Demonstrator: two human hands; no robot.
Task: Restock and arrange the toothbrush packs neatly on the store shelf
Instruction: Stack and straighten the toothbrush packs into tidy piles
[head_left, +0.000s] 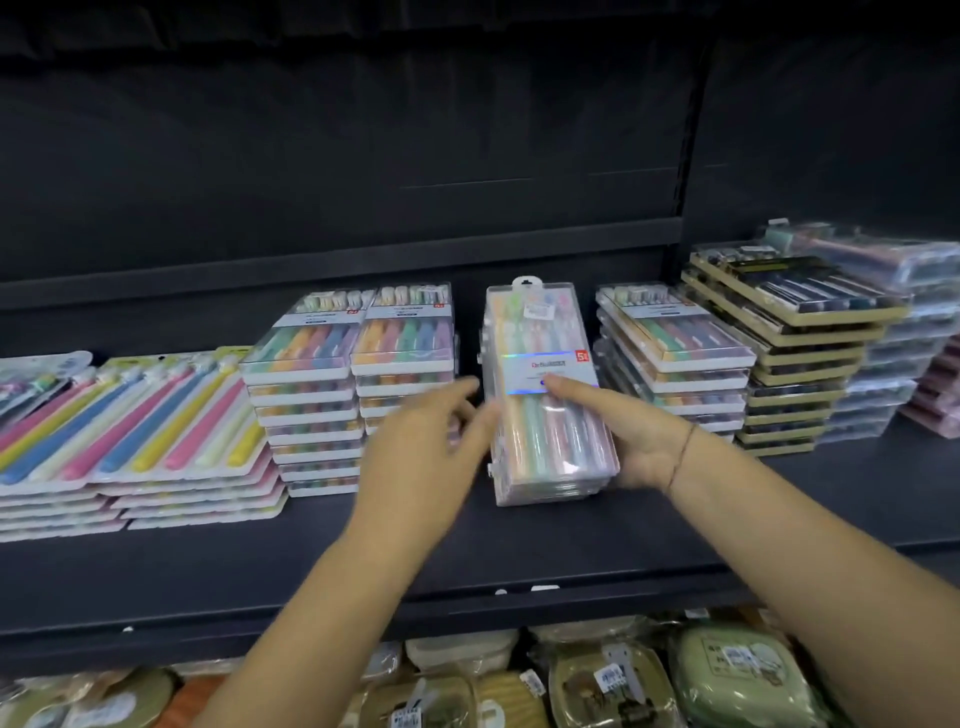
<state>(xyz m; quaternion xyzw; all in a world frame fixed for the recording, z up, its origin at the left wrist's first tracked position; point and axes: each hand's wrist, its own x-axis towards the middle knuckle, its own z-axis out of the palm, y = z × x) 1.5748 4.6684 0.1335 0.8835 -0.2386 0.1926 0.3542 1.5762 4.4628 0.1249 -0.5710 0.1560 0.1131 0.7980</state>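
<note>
A stack of clear toothbrush packs (543, 338) with pastel brushes stands in the middle of the dark shelf (519, 545). My right hand (623, 431) grips its right side, thumb pressed on the top pack's holographic label. My left hand (421, 447) is blurred, fingers spread, at the stack's left edge; whether it touches the stack I cannot tell. Two tall piles of similar colourful packs (353, 364) stand just to the left, and another pile (675, 358) just to the right.
Flat carded toothbrush packs (140, 431) lie in low piles at the far left. Gold-edged dark packs (795, 332) and clear packs (904, 322) are stacked at the right. A lower shelf holds green and beige wrapped goods (737, 670). The shelf's front strip is bare.
</note>
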